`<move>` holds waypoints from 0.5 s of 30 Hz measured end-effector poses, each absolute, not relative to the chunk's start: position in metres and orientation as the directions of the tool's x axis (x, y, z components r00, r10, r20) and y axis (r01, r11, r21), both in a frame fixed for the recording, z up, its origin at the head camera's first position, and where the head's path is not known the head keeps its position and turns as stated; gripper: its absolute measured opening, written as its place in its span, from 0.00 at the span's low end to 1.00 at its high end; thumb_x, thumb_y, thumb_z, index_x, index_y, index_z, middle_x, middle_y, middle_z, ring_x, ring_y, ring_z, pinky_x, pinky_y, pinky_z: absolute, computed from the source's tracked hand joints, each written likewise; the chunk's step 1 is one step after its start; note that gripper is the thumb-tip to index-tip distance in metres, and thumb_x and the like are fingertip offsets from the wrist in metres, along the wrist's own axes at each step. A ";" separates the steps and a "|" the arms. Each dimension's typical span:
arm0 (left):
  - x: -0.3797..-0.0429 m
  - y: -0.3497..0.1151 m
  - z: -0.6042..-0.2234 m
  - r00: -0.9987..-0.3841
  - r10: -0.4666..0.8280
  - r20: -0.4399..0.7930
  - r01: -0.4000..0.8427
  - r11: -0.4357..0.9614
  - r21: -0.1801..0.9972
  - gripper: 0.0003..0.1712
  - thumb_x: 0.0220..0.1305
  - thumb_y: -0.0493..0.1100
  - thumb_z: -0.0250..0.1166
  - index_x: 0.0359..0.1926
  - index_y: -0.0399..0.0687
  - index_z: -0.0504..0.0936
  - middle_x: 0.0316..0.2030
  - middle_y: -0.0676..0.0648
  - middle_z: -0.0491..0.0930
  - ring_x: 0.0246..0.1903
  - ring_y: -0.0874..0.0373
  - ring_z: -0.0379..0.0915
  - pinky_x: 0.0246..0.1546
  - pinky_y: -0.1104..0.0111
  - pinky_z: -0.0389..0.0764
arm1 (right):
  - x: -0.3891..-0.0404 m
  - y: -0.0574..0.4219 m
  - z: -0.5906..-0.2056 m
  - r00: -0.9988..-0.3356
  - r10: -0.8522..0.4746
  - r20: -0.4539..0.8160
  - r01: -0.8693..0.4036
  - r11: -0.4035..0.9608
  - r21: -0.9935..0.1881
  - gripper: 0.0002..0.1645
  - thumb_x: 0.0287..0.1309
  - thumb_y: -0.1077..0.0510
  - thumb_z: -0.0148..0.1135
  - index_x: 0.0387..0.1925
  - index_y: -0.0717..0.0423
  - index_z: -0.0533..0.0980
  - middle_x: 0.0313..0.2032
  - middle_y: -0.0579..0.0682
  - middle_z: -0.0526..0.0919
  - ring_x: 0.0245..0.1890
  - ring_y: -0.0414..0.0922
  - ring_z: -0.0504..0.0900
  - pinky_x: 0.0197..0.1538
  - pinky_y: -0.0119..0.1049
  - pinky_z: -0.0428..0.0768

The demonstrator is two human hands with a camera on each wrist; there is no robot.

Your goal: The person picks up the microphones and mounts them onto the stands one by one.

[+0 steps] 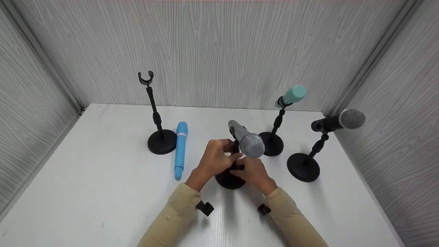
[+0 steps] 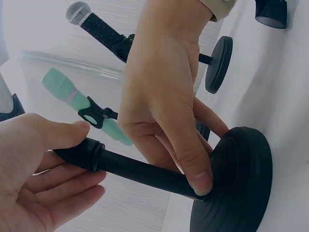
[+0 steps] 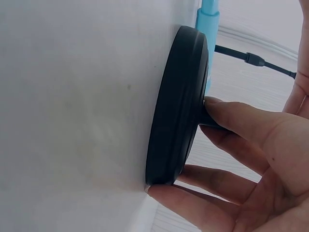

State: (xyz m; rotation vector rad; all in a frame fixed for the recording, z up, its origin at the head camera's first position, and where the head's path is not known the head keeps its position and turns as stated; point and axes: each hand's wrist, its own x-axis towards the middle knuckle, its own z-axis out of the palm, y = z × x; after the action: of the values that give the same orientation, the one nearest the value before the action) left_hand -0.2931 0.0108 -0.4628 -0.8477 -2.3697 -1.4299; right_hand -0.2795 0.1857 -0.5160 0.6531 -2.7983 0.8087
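A silver microphone (image 1: 252,145) sits tilted in the clip of a black microphone stand (image 1: 229,180) in the middle of the table. My left hand (image 1: 216,159) holds the stand's upper pole just below the microphone, with the thumb on the collar in the left wrist view. Lower down, my right hand (image 1: 255,171) pinches the pole (image 2: 145,173) close above the round base (image 3: 178,111). In the right wrist view, other right-hand fingers reach the base's edge at the tabletop. The microphone itself is out of sight in the right wrist view.
Left of the hands, a blue microphone (image 1: 180,149) lies beside a stand with a bare clip (image 1: 145,79). Behind to the right, another stand holds a mint-green microphone (image 1: 294,94). A black microphone with silver mesh (image 1: 349,119) rests on a stand farther right. Grey panels enclose the white table (image 1: 96,192).
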 end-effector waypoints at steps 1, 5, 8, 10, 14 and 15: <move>-0.293 0.011 -0.463 -0.797 0.355 0.488 0.598 0.350 0.721 0.05 0.55 0.34 0.76 0.33 0.38 0.88 0.29 0.44 0.90 0.31 0.56 0.88 0.40 0.60 0.89 | -0.280 0.186 -0.516 -0.891 -0.368 0.264 -0.452 0.759 -0.469 0.11 0.53 0.54 0.78 0.25 0.53 0.84 0.23 0.45 0.83 0.28 0.38 0.73 0.34 0.36 0.74; -0.292 0.012 -0.463 -0.778 0.368 0.509 0.625 0.371 0.687 0.04 0.54 0.31 0.74 0.33 0.37 0.88 0.28 0.44 0.90 0.31 0.55 0.88 0.39 0.59 0.89 | -0.280 0.186 -0.516 -0.887 -0.378 0.265 -0.461 0.755 -0.465 0.13 0.52 0.55 0.79 0.22 0.54 0.82 0.21 0.44 0.80 0.27 0.38 0.70 0.33 0.35 0.71; -0.291 0.012 -0.463 -0.773 0.371 0.516 0.633 0.378 0.676 0.04 0.54 0.30 0.73 0.33 0.37 0.88 0.28 0.44 0.89 0.31 0.55 0.87 0.39 0.59 0.88 | -0.280 0.186 -0.515 -0.890 -0.377 0.258 -0.457 0.751 -0.477 0.14 0.52 0.54 0.79 0.21 0.54 0.81 0.20 0.45 0.80 0.26 0.38 0.69 0.32 0.34 0.70; -0.291 0.012 -0.463 -0.774 0.369 0.514 0.630 0.371 0.682 0.04 0.54 0.31 0.73 0.33 0.37 0.88 0.28 0.44 0.89 0.31 0.54 0.87 0.39 0.57 0.88 | -0.280 0.186 -0.514 -0.895 -0.369 0.250 -0.446 0.755 -0.481 0.13 0.52 0.53 0.79 0.21 0.53 0.82 0.20 0.45 0.81 0.26 0.37 0.70 0.32 0.35 0.70; -0.292 0.011 -0.461 -0.788 0.340 0.513 0.614 0.397 0.682 0.07 0.54 0.36 0.76 0.33 0.38 0.87 0.28 0.45 0.89 0.30 0.56 0.87 0.37 0.61 0.88 | -0.280 0.185 -0.513 -0.902 -0.358 0.241 -0.431 0.761 -0.485 0.13 0.52 0.53 0.79 0.22 0.53 0.82 0.20 0.44 0.81 0.25 0.37 0.71 0.31 0.34 0.71; -0.292 0.010 -0.461 -0.793 0.325 0.515 0.609 0.410 0.679 0.08 0.54 0.38 0.77 0.32 0.39 0.87 0.28 0.46 0.89 0.29 0.57 0.86 0.36 0.63 0.88 | -0.280 0.185 -0.513 -0.899 -0.362 0.246 -0.438 0.758 -0.484 0.13 0.51 0.53 0.79 0.22 0.53 0.82 0.20 0.44 0.80 0.25 0.37 0.70 0.31 0.34 0.70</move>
State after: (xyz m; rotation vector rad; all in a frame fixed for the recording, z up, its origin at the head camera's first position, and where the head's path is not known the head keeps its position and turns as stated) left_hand -0.2919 0.0101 -0.4606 -0.8111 -2.3685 -1.3293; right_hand -0.2801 0.1847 -0.5128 0.6444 -2.8153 0.8270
